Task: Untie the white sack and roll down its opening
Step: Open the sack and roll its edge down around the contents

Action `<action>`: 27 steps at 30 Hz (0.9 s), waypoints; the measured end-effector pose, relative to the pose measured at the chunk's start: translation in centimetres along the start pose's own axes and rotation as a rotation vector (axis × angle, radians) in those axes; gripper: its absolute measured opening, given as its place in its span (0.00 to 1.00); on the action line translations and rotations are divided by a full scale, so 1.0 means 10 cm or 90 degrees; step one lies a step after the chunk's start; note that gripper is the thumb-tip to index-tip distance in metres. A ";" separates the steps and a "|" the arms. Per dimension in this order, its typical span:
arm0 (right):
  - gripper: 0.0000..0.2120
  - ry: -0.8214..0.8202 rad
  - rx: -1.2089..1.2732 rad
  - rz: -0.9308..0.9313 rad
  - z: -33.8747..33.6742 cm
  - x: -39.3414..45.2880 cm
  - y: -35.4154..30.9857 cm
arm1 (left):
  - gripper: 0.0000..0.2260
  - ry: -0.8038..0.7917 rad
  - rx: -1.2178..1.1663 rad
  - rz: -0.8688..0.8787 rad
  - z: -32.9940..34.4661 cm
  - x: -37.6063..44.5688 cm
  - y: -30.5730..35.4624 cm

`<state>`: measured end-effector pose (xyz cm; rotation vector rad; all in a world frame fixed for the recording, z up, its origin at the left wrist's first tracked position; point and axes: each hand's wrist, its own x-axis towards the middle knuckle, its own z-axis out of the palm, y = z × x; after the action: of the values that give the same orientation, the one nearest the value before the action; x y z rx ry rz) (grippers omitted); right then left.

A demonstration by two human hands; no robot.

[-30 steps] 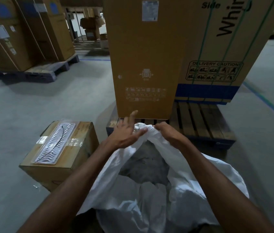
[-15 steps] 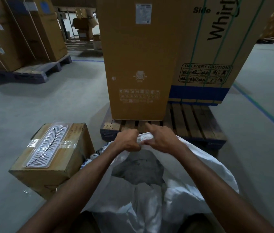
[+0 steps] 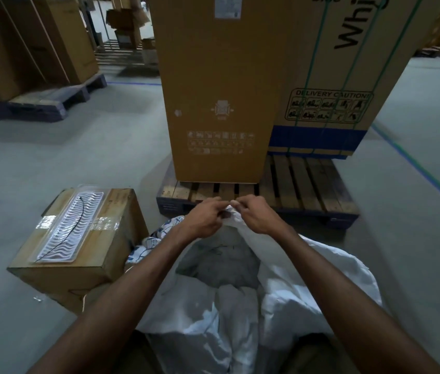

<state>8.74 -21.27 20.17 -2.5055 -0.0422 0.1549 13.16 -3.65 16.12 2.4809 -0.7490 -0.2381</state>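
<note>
The white sack (image 3: 281, 287) stands on the floor directly in front of the person, slumped and creased, with its gathered neck (image 3: 231, 211) pulled up and away toward the wooden pallet (image 3: 308, 182). That neck is the point everything turns on: it sits right between the two hands, at their fingertips, with the sack's body falling back from it toward the person.

The left hand (image 3: 204, 218) comes in from the left, its fingers curled and pinching the bunched cloth at the neck. The right hand (image 3: 254, 214) meets it from the right, fingers also curled, pinching a small bit of white at the very top; whether that is the tie itself or a fold of the sack is too small to tell. The two hands are almost touching, equally near the knot, knuckles facing each other.

The tie looks not yet undone, since the mouth is drawn together. Loosening it likely means pulling the hands apart sideways, left and right, across the neck.

A taped cardboard box (image 3: 78, 238) sits on the floor just to the left of the sack, and a tall cardboard carton (image 3: 218, 90) stands on the pallet beyond the hands.
</note>
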 end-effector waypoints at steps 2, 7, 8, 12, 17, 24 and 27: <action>0.18 0.052 -0.134 -0.055 0.01 -0.07 0.01 | 0.15 -0.042 -0.092 -0.070 -0.07 -0.01 -0.01; 0.13 0.049 -0.297 -0.085 0.16 -0.28 0.05 | 0.09 -0.077 -0.244 -0.165 -0.30 0.00 -0.06; 0.11 0.058 -0.297 -0.078 0.15 -0.29 0.05 | 0.09 -0.110 -0.231 -0.154 -0.32 0.03 -0.08; 0.14 0.018 -0.140 -0.005 -0.04 -0.22 0.00 | 0.23 -0.204 -0.106 -0.032 -0.26 0.05 -0.08; 0.23 -0.081 0.145 0.041 -0.29 -0.16 -0.07 | 0.20 -0.106 -0.198 0.101 -0.15 -0.05 0.11; 0.13 0.104 -0.220 0.010 -0.11 -0.36 -0.06 | 0.11 0.059 -0.278 -0.109 -0.24 0.09 0.05; 0.13 0.148 -0.203 -0.005 -0.11 -0.33 -0.05 | 0.14 -0.026 -0.252 -0.083 -0.32 0.12 0.10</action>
<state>5.57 -21.74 21.66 -2.8239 0.0195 -0.1592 14.65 -3.61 19.32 2.1526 -0.4988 -0.4418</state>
